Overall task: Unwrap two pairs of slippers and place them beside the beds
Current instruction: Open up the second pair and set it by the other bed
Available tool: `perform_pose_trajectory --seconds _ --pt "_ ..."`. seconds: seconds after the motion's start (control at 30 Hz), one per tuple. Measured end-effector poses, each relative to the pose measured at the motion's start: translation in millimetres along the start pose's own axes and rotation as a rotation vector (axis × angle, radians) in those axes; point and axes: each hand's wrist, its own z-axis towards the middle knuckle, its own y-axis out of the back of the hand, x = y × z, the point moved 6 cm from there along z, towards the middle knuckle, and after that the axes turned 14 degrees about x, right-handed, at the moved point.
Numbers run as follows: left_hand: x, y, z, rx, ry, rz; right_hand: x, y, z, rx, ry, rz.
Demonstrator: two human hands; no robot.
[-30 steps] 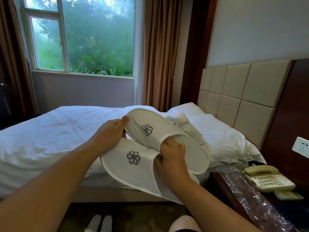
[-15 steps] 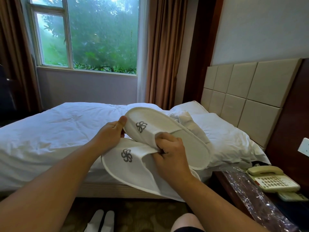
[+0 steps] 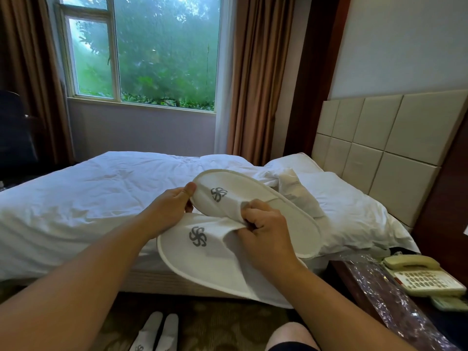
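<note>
I hold two white slippers with grey pinwheel logos in front of the bed (image 3: 76, 198). The upper slipper (image 3: 283, 214) lies across the lower slipper (image 3: 202, 264). My left hand (image 3: 169, 209) grips the toe end of the upper slipper, thumb on top. My right hand (image 3: 263, 231) has its fingers curled into the strap opening of the upper slipper, pinching the fabric. A second pair of white slippers (image 3: 157, 330) lies side by side on the carpet below, by the bed.
A dark nightstand (image 3: 354, 282) at the right carries crumpled clear plastic wrap (image 3: 385, 300) and a beige telephone (image 3: 425, 277). Pillows (image 3: 342, 198) lie against the padded headboard (image 3: 379, 148). Window and brown curtains stand behind the bed. My knee (image 3: 291, 335) shows at the bottom.
My right hand has moved up from under the upper slipper and curled its fingers into its strap opening. The view has shifted slightly; my left hand keeps its grip.
</note>
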Motion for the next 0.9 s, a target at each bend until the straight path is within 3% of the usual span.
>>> perform_pose_trajectory --seconds 0.2,0.33,0.57,0.7,0.9 --pt "3 5 -11 -0.062 0.022 -0.042 -3 -2 11 0.031 -0.044 -0.177" --pt "5 8 -18 -0.083 0.067 -0.196 -7 -8 15 0.077 -0.048 -0.236" --pt "17 0 -42 0.175 0.45 -0.4 -18 -15 20 0.108 -0.094 -0.277" --pt "14 -2 -52 0.215 0.424 -0.589 -15 -27 20 0.163 -0.105 -0.282" --pt "25 15 -45 0.056 0.312 -0.438 -7 -39 18 0.173 -0.041 -0.264"
